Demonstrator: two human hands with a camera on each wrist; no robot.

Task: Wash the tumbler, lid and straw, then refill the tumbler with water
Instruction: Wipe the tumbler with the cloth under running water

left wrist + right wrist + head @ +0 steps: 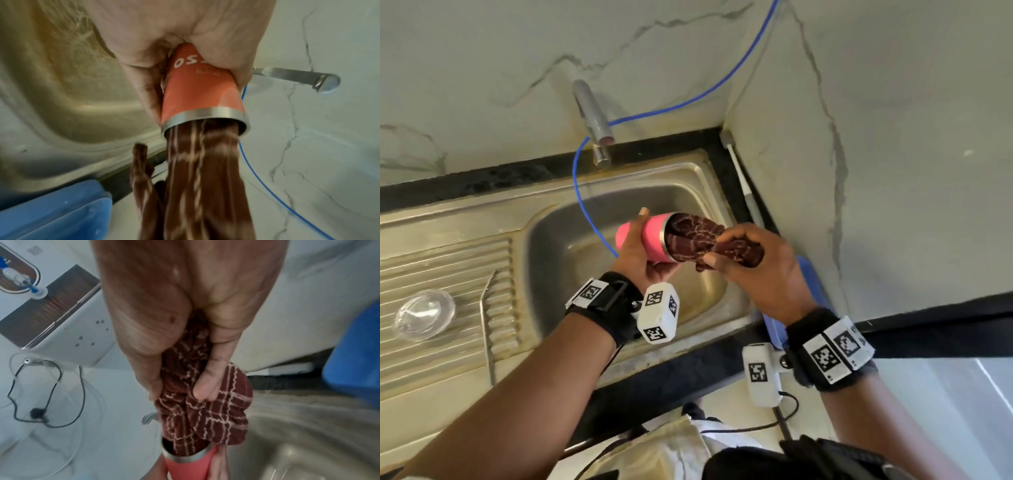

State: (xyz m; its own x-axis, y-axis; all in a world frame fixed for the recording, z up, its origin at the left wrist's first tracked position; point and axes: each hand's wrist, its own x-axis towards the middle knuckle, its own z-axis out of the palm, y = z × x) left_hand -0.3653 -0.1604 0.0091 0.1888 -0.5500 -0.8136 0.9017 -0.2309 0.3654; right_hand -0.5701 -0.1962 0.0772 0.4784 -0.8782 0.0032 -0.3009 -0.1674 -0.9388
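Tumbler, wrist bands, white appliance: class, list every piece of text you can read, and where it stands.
"0S" or "OS": white characters, seen upside down, on the tumbler; the left hand covers the rest.
Smaller line beneath: too blurred.
Wrist tags: black-and-white code squares, no words.
White appliance: no readable text.

**Three views crowded over one sink**

Your head camera looked steeply down at the sink (626, 192) and the marble wall behind it, both forearms reaching in from below. Your left wrist camera sat close behind the left hand (185, 40), facing along it toward the wall corner and the tap (298, 79). Your right wrist camera looked along the right hand (185, 321), the basin on its right side. All three shared the tumbler (650, 240) mouth stuffed with the cloth (705, 240).
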